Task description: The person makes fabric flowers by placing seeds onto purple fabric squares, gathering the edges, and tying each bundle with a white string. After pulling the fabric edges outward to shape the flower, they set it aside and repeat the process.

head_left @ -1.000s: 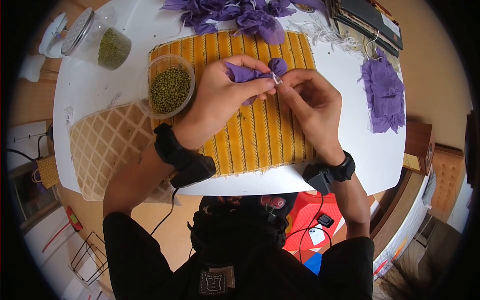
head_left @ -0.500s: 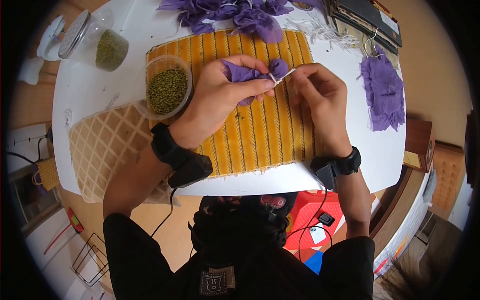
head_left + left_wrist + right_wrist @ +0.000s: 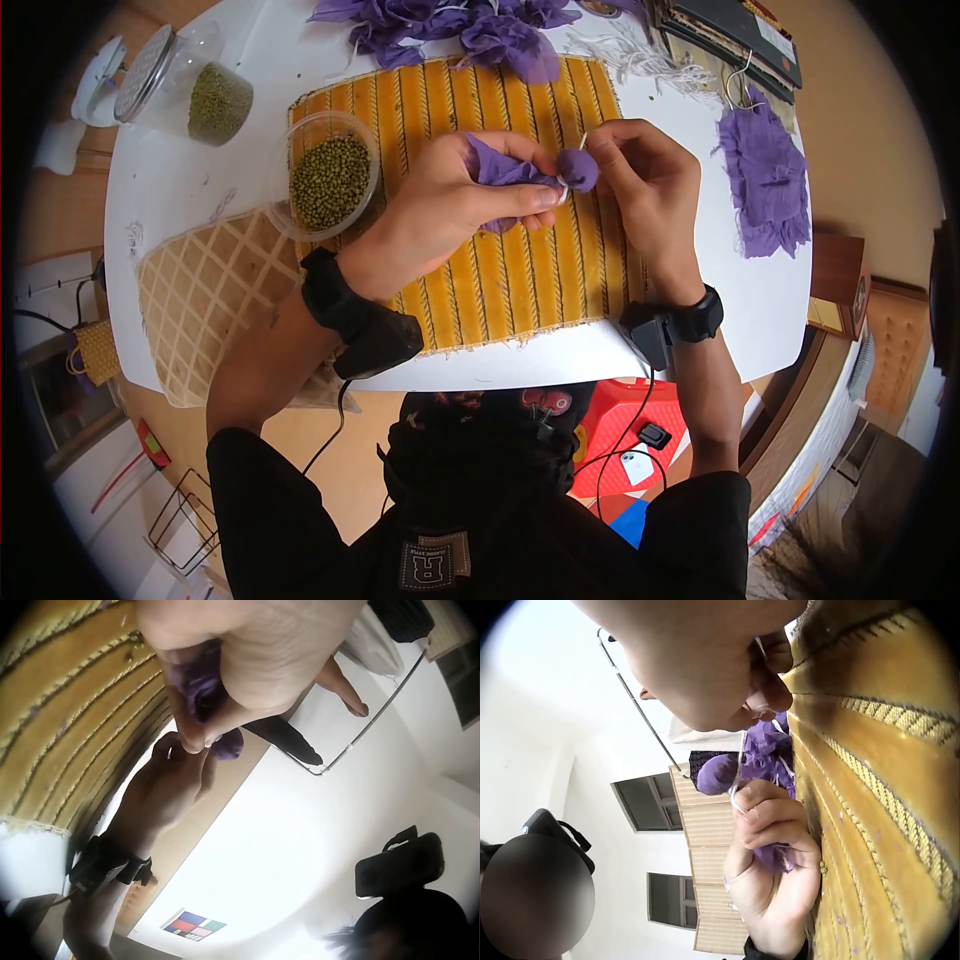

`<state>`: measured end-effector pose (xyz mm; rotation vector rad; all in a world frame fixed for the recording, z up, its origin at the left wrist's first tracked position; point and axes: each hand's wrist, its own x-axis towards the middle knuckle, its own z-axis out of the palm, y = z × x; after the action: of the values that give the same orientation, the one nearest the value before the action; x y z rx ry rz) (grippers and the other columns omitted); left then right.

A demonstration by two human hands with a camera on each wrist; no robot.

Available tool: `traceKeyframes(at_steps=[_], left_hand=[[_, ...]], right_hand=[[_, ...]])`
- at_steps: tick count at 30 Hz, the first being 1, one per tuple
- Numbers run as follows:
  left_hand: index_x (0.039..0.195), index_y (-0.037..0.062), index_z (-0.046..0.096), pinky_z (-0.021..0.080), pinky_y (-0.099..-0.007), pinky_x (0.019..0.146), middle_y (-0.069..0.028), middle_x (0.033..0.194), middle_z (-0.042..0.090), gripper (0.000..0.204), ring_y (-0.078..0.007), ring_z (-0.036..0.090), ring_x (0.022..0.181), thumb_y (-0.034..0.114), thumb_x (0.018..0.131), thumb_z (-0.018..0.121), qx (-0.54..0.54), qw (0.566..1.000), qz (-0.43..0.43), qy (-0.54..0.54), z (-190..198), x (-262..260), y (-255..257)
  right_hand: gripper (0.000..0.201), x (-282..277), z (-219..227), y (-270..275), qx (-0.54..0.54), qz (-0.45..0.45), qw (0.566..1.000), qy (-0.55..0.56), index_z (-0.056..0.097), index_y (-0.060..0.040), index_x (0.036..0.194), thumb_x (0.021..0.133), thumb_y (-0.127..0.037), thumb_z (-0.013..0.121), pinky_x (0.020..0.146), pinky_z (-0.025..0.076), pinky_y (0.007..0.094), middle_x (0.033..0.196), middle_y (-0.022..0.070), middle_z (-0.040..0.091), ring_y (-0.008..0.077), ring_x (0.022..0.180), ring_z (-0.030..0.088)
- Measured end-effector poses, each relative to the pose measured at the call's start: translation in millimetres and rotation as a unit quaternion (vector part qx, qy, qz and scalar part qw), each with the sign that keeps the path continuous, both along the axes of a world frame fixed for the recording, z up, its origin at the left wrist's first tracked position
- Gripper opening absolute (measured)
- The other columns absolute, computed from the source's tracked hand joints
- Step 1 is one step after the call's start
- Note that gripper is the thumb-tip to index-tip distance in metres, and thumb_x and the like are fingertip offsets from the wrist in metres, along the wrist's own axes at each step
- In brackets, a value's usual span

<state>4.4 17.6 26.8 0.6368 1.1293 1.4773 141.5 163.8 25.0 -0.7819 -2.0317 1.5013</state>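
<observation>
My left hand (image 3: 440,200) pinches a purple cloth (image 3: 495,165) just below its round, stuffed-looking end (image 3: 577,170). A white string (image 3: 741,757) circles the cloth's neck at the left fingertips. My right hand (image 3: 655,185) pinches the string's free end between thumb and fingers, and the string runs upward past the rounded end. In the right wrist view the purple ball (image 3: 716,774) stands out beyond the left fingers, while the cloth's loose tail is partly hidden in the palm. Both hands are over a yellow striped mat (image 3: 480,300).
Left of the left hand, a clear tub (image 3: 377,170) holds green beans (image 3: 330,185). A tipped clear jar (image 3: 175,105) lies behind it. Purple cloth pieces (image 3: 510,45) and white strings (image 3: 645,65) lie at the back. More purple cloth (image 3: 765,180) lies right; a lattice-patterned cloth (image 3: 210,290) lies left.
The right hand has drawn the string out and up, from the knot to the far side of the ball. The left hand and purple bundle have shifted slightly right.
</observation>
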Motion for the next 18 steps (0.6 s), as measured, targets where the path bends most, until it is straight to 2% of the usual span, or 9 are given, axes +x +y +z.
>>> traceKeyframes(at_steps=[6,10,12,16,18], left_hand=[[0.103,-0.0054,0.063,0.048,-0.0225,0.067,-0.0098,0.083,0.067,0.025,-0.0125,0.063,0.073,0.005,0.082,0.071,-0.038,0.999,-0.03,0.002,4.7,2.0,-2.0],[0.103,-0.006,0.063,0.048,-0.0227,0.068,-0.01,0.083,0.067,0.025,-0.0128,0.063,0.073,0.004,0.082,0.071,-0.03,0.999,-0.028,-0.005,-2.0,2.8,-0.4],[0.104,-0.0048,0.064,0.049,-0.022,0.065,-0.0104,0.082,0.069,0.026,-0.012,0.065,0.073,0.008,0.082,0.071,-0.017,0.999,-0.029,0.004,-5.7,2.5,0.1],[0.103,-0.0036,0.063,0.049,-0.0222,0.065,-0.009,0.082,0.068,0.024,-0.0117,0.065,0.073,0.008,0.083,0.071,-0.016,0.999,-0.04,0.007,0.1,4.3,-0.3],[0.101,-0.0034,0.061,0.048,-0.0231,0.068,-0.0094,0.086,0.065,0.021,-0.0126,0.063,0.075,0.003,0.083,0.069,-0.02,0.999,-0.023,-0.011,-0.5,6.4,-0.7]], right_hand=[[0.014,-0.1,-1.4,1.0,0.016,-0.013,1.0,0.0,0.068,0.0045,0.091,0.087,-0.009,0.067,0.057,0.044,0.0201,0.071,0.0021,0.065,0.0048,0.063,0.056],[0.014,0.8,0.1,3.2,0.041,-0.029,0.999,0.005,0.068,0.0048,0.09,0.087,-0.008,0.068,0.059,0.047,0.0219,0.073,0.0037,0.067,0.0067,0.065,0.058],[0.013,1.0,1.7,3.5,0.017,-0.032,0.999,0.0,0.069,0.0049,0.089,0.086,-0.008,0.068,0.061,0.048,0.023,0.074,0.0051,0.067,0.0079,0.066,0.059],[0.014,1.1,-2.3,7.3,0.032,-0.037,0.999,0.008,0.069,0.0048,0.089,0.086,-0.009,0.068,0.058,0.046,0.0226,0.072,0.0046,0.066,0.0068,0.064,0.057],[0.016,0.5,0.7,15.0,0.002,0.017,0.999,-0.038,0.069,0.0045,0.09,0.088,-0.011,0.066,0.055,0.043,0.022,0.069,0.0032,0.064,0.0053,0.061,0.054]])
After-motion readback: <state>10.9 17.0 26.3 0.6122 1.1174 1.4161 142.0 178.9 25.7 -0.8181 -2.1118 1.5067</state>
